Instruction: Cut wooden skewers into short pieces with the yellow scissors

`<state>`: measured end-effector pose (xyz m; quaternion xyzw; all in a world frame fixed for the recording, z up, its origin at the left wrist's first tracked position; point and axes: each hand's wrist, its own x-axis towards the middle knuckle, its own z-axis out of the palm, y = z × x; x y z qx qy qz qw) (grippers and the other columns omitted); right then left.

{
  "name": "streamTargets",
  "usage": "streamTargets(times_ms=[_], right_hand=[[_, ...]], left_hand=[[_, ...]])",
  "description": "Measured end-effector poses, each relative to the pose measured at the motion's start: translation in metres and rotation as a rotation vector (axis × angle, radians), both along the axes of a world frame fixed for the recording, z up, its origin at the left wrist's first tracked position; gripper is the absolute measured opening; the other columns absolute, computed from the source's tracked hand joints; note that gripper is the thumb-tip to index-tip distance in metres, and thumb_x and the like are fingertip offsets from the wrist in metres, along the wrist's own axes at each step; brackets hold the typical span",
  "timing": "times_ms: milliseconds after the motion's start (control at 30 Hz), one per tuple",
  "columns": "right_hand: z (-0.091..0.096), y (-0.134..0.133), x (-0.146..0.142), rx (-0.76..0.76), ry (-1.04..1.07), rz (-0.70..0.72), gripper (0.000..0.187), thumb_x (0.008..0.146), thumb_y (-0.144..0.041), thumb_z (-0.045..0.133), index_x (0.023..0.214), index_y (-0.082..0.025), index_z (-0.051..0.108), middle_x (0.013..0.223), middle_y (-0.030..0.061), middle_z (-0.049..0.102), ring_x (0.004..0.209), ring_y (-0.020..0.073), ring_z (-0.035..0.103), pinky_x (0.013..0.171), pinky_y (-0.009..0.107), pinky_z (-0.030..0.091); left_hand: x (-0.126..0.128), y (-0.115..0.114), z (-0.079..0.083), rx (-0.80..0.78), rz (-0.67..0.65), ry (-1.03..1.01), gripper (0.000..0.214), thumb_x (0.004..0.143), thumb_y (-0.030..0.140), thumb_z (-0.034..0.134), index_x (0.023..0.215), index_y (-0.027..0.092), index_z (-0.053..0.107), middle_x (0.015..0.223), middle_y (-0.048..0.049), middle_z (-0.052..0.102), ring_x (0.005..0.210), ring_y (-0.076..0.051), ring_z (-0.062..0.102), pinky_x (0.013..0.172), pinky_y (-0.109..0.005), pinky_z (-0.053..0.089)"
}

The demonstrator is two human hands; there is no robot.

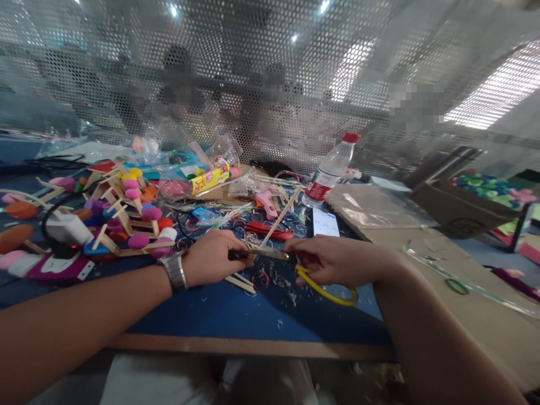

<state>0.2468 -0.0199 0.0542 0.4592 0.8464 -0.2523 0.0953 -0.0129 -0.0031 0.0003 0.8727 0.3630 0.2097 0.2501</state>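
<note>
My right hand (333, 260) is closed round the yellow handle of a pair of scissors (274, 253), whose metal blades point left. My left hand (215, 256), wearing a metal watch (174, 270), pinches the lower end of a thin wooden stick (280, 218). The stick slants up and to the right and crosses the blades close to my left fingertips. Those fingertips partly hide the stick's end and the blade tips. Below my hands, a few loose wooden sticks (241, 283) lie on the blue tabletop (202, 318) among small shavings and rubber bands.
Wooden stick pieces with coloured foam blobs (139, 242) crowd the left, beside a white charger (67, 232). Farther back are a pink glue gun (266, 203), a red tool (270, 230), a phone (325, 223) and a bottle (329, 174). A cardboard box (462, 205) stands right.
</note>
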Motion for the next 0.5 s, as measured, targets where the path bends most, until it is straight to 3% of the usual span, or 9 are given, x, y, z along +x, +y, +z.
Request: streamTargets(times_ms=[200,367,500], right_hand=[[-0.0025,0.0039,0.0065,-0.014,0.084,-0.009,0.033,0.084,-0.045,0.063,0.104,-0.019,0.058,0.069,-0.0003,0.056,0.061,0.0166,0.05,0.056,0.028,0.038],[-0.0056,0.0079,0.0086,0.005,0.16,0.007,0.036,0.084,-0.046,0.065,0.107,-0.019,0.058,0.069,-0.0015,0.055,0.06,0.0152,0.048,0.055,0.027,0.036],[-0.0047,0.009,0.0038,-0.025,0.209,0.034,0.036,0.085,-0.043,0.065,0.11,-0.018,0.057,0.07,-0.0019,0.053,0.062,0.0148,0.047,0.057,0.026,0.038]], left_hand=[[-0.0004,0.0,0.0036,-0.126,0.052,-0.128,0.011,0.081,0.027,0.071,0.077,0.017,0.072,0.074,-0.0007,0.073,0.069,-0.015,0.066,0.065,-0.024,0.046],[-0.0017,0.0014,0.0019,-0.054,0.092,-0.171,0.013,0.078,0.031,0.073,0.079,0.018,0.069,0.078,-0.0012,0.072,0.074,-0.016,0.064,0.071,-0.027,0.046],[-0.0008,0.0005,0.0016,-0.097,0.083,-0.235,0.012,0.08,0.029,0.069,0.079,0.017,0.067,0.077,-0.0012,0.069,0.071,-0.015,0.062,0.068,-0.027,0.046]])
